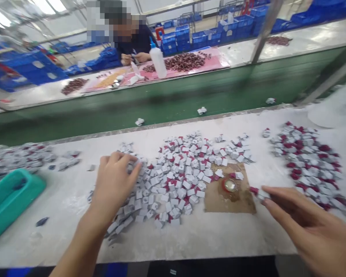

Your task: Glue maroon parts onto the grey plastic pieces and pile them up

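Observation:
My right hand (302, 219) pinches a small light-grey plastic block with a maroon end (261, 193) between thumb and forefinger. It hovers at the right edge of a brown cardboard piece (233, 206). On the cardboard stands a small round red-rimmed dish (230, 185) of clear liquid, with wet stains around it. My left hand (115, 177) reaches into the left side of a big heap of grey blocks (167, 184), many with maroon parts. Its fingers curl down, thumb and forefinger tips close together; whatever lies between them is hidden.
At right is another heap of grey-and-maroon pieces (308, 161). A teal tray (31, 188) and more grey pieces (29, 156) lie at left. Beyond a green strip (173, 104), a person works at a bench with a white bottle (158, 61) and brown parts (184, 61).

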